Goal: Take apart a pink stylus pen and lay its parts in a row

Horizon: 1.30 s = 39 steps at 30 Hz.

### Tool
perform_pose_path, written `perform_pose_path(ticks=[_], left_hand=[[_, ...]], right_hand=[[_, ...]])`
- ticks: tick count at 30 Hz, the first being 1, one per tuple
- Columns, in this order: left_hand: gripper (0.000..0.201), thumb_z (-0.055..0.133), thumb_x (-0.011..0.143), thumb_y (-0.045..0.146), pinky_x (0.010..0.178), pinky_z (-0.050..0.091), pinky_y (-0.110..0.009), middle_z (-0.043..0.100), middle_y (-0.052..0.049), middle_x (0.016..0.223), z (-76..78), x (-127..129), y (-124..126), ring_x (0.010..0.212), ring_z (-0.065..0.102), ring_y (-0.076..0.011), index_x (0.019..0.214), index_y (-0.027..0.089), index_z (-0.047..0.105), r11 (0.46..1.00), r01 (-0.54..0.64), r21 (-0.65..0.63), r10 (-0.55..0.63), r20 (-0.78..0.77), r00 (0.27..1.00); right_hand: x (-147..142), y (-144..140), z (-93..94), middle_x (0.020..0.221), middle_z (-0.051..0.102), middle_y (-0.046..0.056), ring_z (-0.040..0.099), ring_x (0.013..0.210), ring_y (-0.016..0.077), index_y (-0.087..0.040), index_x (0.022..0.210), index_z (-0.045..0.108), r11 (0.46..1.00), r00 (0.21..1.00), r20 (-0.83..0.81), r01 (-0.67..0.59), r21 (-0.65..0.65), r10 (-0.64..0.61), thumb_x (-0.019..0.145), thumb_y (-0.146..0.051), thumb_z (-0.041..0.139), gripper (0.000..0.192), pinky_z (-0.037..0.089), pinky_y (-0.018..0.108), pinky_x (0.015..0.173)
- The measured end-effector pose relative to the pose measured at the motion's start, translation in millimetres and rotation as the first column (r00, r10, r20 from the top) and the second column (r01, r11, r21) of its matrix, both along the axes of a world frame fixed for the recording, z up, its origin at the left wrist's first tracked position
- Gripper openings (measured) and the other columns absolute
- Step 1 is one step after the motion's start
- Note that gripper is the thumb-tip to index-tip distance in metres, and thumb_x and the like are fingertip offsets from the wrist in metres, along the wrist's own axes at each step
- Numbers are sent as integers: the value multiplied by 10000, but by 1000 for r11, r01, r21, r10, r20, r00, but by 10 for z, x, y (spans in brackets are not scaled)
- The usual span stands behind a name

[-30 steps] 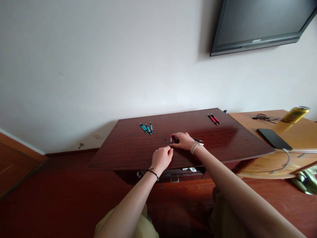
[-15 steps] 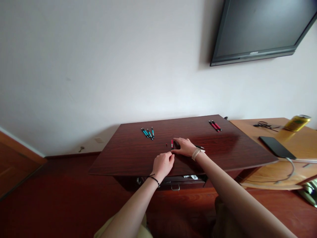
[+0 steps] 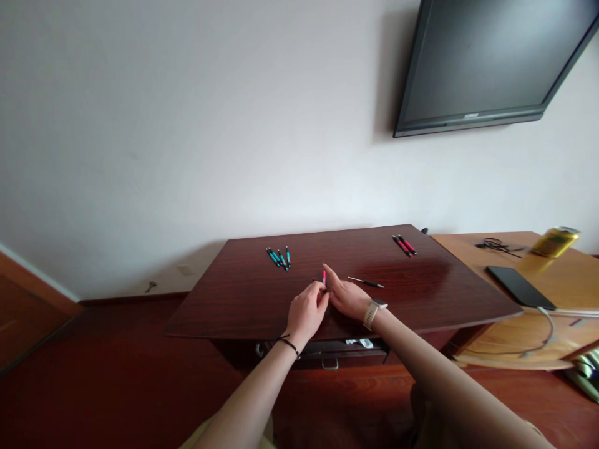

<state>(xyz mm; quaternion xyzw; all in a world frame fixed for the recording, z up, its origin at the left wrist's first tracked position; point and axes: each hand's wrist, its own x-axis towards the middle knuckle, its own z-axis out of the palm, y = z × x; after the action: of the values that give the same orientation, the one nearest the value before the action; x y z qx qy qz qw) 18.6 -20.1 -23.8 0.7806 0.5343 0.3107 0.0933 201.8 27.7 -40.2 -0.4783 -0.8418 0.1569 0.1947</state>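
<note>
Both hands meet over the middle of the dark reddish-brown wooden tabletop [image 3: 243, 299], a little nearer its front edge than the wall; the left hand [image 3: 306, 312], a thin black band at its wrist, has its fingers curled narrow, their tips against the lower end of a short red pen barrel [image 3: 324, 278]; the right hand [image 3: 345, 293], with a pale watch on its wrist, pinches the same barrel from the other side, forefinger stretched up beside it; the barrel stands roughly upright between the two sets of fingertips, its red top showing above them; how far it is lifted off the tabletop cannot be told.

Just right of the hands on the tabletop lies a thin dark pen refill [image 3: 365, 282], apart from the right hand; toward the tabletop's back edge, left of the hands, sits a small cluster of teal and black pens [image 3: 279, 257]; at the back right corner lie two red and black pens [image 3: 404, 244]; beyond the tabletop's right side stands a lighter wooden desk [image 3: 468, 246] bearing a black phone [image 3: 519, 287], a yellow can [image 3: 555, 242] and a dark tangled cable [image 3: 496, 244]; above it a black flat television [image 3: 491, 56] hangs on the white wall.
</note>
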Motion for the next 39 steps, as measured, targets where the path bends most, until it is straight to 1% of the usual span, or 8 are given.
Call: perform_pose_path(ticks=[3,12,21,24,27,33,35,39], left_hand=[[95,599,1019,208,767,481,-268,746,-32,993,-20,33,4,842,704,-183,1100,238,640,999,27,22,-27,22,999],[124,566,1012,124,741,468,-268,714,-33,947,-61,108,51,824,689,-181,939,214,609,999,42,11,-43,20,999],[91,549,1043,168,807,510,-307,740,-64,1052,-51,138,82,955,736,-229,1044,217,625,999,24,-38,-25,-20,999],[117,520,1062,187,828,520,-313,747,-71,1099,-82,114,126,1007,742,-237,1096,224,626,998,24,-50,-25,-21,999],[119,532,1052,170,853,523,-308,753,-65,1113,-81,97,162,1012,743,-226,1082,230,629,998,28,-58,-28,-7,1000],[123,563,1022,130,823,510,-279,742,-42,1047,-30,105,186,913,724,-188,1009,228,637,999,36,-40,-35,16,999],[123,561,1024,132,804,504,-271,735,-41,1033,-24,115,197,885,713,-179,1001,226,637,999,40,-29,-40,13,999],[133,551,1024,128,798,501,-266,723,-42,1009,-34,140,230,870,698,-175,978,221,635,998,57,-6,-57,14,998]], right_hand=[[-65,-95,8,1242,753,216,764,979,298,-98,1708,-12,996,996,-43,-84,-1,84,949,-172,455,894,506,360,813],[-44,-156,18,1254,746,225,758,1022,312,-80,1706,-44,992,987,-98,-129,-3,128,929,-156,445,922,532,403,871],[-6,-130,-63,1415,673,237,726,1182,319,-103,1716,6,987,978,-138,-155,32,158,885,-102,461,947,550,443,998],[8,-112,-113,1521,591,247,667,1307,316,-93,1708,102,982,968,-172,-174,70,184,899,-111,472,890,528,463,1087],[38,-99,-128,1549,563,248,610,1387,308,-74,1653,299,980,963,-195,-170,98,187,931,-125,474,745,507,457,1142],[133,-82,-62,1273,754,127,711,1212,259,-189,1406,629,985,951,-264,-136,102,159,1020,-137,454,428,552,394,1056],[163,-76,-51,1221,774,102,730,1165,255,-210,1344,672,986,948,-280,-127,105,152,1044,-167,469,365,559,379,1023],[202,-76,-64,1242,774,87,743,1131,248,-233,1357,674,990,946,-303,-84,115,116,1046,-172,497,363,561,356,976]])
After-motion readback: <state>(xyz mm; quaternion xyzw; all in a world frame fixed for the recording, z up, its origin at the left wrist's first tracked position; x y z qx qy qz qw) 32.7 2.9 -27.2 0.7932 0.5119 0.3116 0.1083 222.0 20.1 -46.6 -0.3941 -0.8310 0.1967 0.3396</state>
